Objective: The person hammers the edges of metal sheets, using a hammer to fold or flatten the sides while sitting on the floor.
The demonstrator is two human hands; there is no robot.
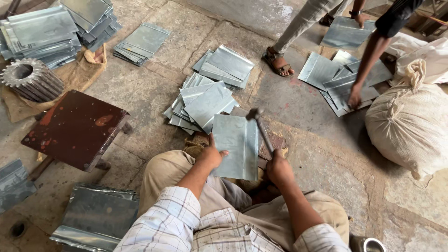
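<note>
My left hand presses on the left edge of a grey metal sheet that lies flat between my knees. My right hand grips the handle of a hammer. The hammer's head is raised just above the sheet's top right corner. A folded strip runs along the sheet's right side. Just beyond the sheet lies a loose pile of similar metal sheets on the stone floor.
A rusty brown low stool stands at left, a large gear behind it, and sheet stacks farther back. Bent sheets lie by my left knee. Another person's hand reaches into sheets at right, beside a full sack.
</note>
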